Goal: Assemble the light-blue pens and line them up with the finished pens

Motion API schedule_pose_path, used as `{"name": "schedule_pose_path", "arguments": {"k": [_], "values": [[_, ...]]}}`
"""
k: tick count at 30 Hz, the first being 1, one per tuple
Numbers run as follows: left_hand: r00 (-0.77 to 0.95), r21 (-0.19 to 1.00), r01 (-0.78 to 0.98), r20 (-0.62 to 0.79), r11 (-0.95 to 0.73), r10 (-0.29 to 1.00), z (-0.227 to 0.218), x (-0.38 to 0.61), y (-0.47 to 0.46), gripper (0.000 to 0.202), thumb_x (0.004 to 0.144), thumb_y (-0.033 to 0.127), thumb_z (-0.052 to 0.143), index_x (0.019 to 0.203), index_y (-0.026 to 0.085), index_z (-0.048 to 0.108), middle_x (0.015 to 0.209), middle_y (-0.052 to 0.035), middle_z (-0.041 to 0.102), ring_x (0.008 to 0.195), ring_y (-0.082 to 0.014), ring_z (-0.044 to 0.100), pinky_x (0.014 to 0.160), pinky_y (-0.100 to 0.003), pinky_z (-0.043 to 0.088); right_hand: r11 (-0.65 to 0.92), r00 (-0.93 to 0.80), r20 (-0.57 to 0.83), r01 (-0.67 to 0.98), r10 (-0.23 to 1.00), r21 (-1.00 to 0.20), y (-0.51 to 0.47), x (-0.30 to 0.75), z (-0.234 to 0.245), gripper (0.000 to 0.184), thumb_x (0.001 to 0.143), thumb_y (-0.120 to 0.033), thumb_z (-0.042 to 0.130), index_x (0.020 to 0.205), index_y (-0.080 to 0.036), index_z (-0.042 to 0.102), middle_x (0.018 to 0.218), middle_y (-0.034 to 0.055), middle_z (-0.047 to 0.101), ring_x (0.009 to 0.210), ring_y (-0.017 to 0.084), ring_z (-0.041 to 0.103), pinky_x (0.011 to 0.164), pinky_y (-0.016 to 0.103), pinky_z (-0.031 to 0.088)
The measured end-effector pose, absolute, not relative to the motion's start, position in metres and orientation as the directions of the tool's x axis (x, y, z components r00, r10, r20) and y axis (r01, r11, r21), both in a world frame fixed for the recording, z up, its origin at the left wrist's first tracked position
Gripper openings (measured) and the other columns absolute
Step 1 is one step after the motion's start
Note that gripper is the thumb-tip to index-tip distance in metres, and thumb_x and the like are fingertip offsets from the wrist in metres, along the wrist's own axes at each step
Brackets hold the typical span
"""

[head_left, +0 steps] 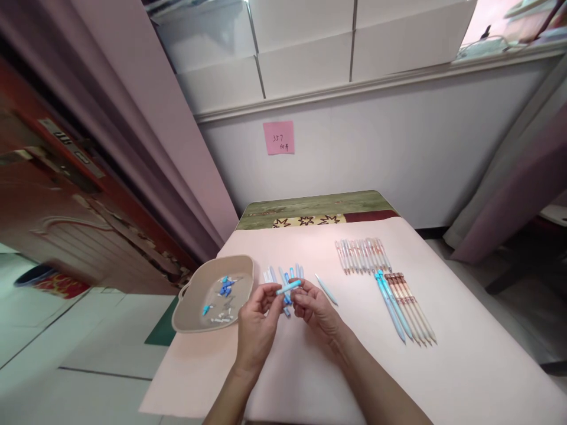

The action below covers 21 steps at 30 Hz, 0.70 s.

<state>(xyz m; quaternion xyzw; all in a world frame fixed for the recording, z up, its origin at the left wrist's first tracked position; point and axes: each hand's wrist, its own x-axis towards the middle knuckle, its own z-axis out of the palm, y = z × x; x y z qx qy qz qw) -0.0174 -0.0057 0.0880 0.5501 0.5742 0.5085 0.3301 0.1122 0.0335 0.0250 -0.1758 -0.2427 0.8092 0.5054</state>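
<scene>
Between my two hands is a short light-blue pen barrel, held level above the table. My left hand pinches its left end; the fingers of my right hand close on its right end. Under and behind my hands lie several blue and white pen parts, partly hidden by my fingers. One pale blue pen piece with a pointed tip lies just right of my right hand. Left of my left hand, a beige basin holds small blue and white pieces.
A row of clear pens with brown parts lies at the right back. Nearer are two blue pens and several cream-and-brown pens side by side. A pink cloth covers the table; a pink note is on the wall.
</scene>
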Motion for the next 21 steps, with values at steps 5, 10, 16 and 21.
{"name": "schedule_pose_path", "arguments": {"k": [5, 10, 16, 21], "values": [[-0.135, 0.816, 0.565, 0.241, -0.125, 0.961, 0.098, -0.027, -0.005, 0.017, 0.081, 0.036, 0.060, 0.086, 0.021, 0.064, 0.068, -0.0005, 0.064, 0.059, -0.0144, 0.060, 0.058, -0.024, 0.048, -0.402, -0.436, -0.091, -0.703, 0.895, -0.586, 0.035, 0.112, 0.023, 0.038, 0.065, -0.029, 0.081, 0.099, -0.018, 0.067, 0.074, -0.0006, 0.065, 0.052, 0.006, 0.049, 0.050, 0.018, 0.039], [-0.119, 0.824, 0.558, 0.197, -0.099, 0.973, 0.100, -0.033, -0.003, 0.018, 0.083, 0.036, 0.058, 0.090, 0.021, 0.062, 0.068, -0.0002, 0.064, 0.059, -0.0146, 0.060, 0.058, -0.024, 0.048, -0.415, -0.438, -0.124, -0.671, 0.891, -0.615, 0.035, 0.111, 0.021, 0.037, 0.065, -0.029, 0.082, 0.097, -0.018, 0.067, 0.075, 0.0000, 0.066, 0.053, 0.007, 0.050, 0.050, 0.019, 0.040], [-0.121, 0.913, 0.403, 0.114, -0.056, 0.986, 0.086, -0.032, -0.004, 0.021, 0.083, 0.037, 0.059, 0.094, 0.019, 0.061, 0.077, -0.0016, 0.066, 0.066, -0.0145, 0.061, 0.063, -0.025, 0.050, -0.407, -0.431, -0.125, -0.660, 0.894, -0.631, 0.037, 0.110, 0.016, 0.034, 0.066, -0.031, 0.081, 0.094, -0.017, 0.067, 0.070, -0.0004, 0.066, 0.052, 0.005, 0.051, 0.050, 0.017, 0.040], [-0.124, 0.979, 0.204, 0.050, -0.023, 0.991, 0.086, -0.029, -0.002, 0.024, 0.076, 0.032, 0.068, 0.094, 0.018, 0.061, 0.072, 0.0007, 0.062, 0.064, -0.0116, 0.057, 0.060, -0.022, 0.047, -0.389, -0.431, -0.142, -0.565, 0.891, -0.728, 0.036, 0.108, 0.014, 0.035, 0.068, -0.042, 0.079, 0.085, -0.014, 0.067, 0.067, 0.0011, 0.067, 0.048, 0.006, 0.052, 0.047, 0.017, 0.037]]}}
